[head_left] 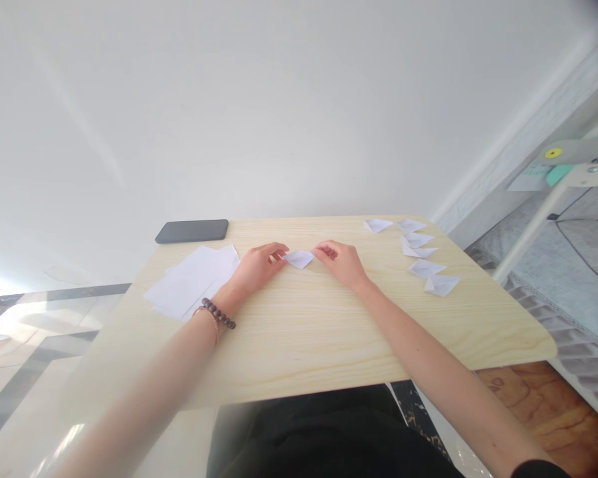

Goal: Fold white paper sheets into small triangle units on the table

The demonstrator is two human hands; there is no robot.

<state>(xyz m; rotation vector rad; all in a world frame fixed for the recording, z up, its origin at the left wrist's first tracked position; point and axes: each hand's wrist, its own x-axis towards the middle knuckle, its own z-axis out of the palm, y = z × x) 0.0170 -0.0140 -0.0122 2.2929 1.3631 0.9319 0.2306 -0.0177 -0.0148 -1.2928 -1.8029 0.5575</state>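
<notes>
A small folded paper boat (299,259) of white paper is held between my two hands over the middle of the table. My left hand (260,265), with a beaded bracelet at the wrist, pinches its left tip. At the opposite tip, the thumb and fingers of my right hand (341,261) are closed on the paper. Loose white sheets (189,279) lie overlapping beside my left wrist. Several similar folded papers stand along the right side, one paper boat (442,285) nearest me and another folded boat (377,226) farther back.
A black phone (193,231) lies at the back left of the pale wooden table (299,338). Right behind the table rises a white wall (289,119). A white metal frame (533,232) stands off to the right.
</notes>
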